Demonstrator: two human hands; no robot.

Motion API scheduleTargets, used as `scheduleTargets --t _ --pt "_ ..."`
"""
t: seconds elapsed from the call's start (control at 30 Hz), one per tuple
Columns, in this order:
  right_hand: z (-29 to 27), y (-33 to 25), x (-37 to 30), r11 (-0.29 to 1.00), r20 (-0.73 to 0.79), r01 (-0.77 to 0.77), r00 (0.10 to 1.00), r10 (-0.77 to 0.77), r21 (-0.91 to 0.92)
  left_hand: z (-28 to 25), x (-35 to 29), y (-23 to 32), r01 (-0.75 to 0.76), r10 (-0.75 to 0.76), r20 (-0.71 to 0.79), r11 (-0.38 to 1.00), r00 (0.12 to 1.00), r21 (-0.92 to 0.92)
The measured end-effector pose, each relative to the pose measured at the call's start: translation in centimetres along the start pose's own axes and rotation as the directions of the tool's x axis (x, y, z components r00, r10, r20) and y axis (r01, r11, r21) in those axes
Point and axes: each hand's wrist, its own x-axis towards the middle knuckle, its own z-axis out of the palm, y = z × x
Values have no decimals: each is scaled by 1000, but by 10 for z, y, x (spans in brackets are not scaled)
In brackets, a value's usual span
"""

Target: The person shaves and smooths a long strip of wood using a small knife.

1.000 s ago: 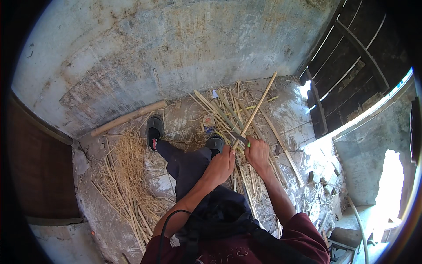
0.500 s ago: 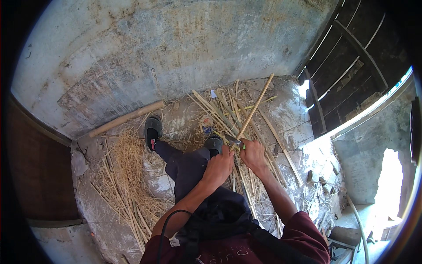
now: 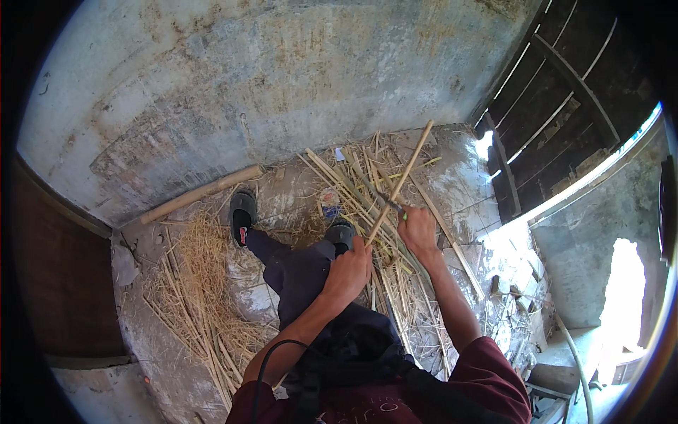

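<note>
My left hand (image 3: 351,272) is closed around the lower end of a long bamboo strip (image 3: 414,157), which slants up and away to the right. In my right hand (image 3: 419,232) is a knife (image 3: 403,213) with a green bit on its handle. Its blade crosses the strip a short way beyond my left hand. Whether the edge bites into the bamboo is too small to tell. Beneath both hands, more bamboo strips (image 3: 401,304) lie in a loose heap on the floor.
My shoes (image 3: 244,210) stand on the littered floor. A pile of thin shavings (image 3: 201,258) lies to the left, and a thick bamboo pole (image 3: 201,193) rests along the wall (image 3: 282,78). Rubble (image 3: 519,286) is at the right, below a dark slatted panel (image 3: 558,120).
My right hand has moved away from my left, outward along the strip with the knife. My left hand keeps its grip and has barely shifted.
</note>
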Motion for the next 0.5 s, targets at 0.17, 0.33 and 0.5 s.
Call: scheduleTargets --t 0.17,0.33,0.5 --pt "-8 -31 -28 999 261 39 964 -45 29 6 -1 2 62 -62 34 998 997 19" --pt "-6 -28 -22 997 248 77 966 -69 -22 12 -3 -4 17 -18 30 998 999 63" --pt "5 6 9 998 118 -3 993 10 -61 12 -6 -5 13 -16 31 993 999 116"
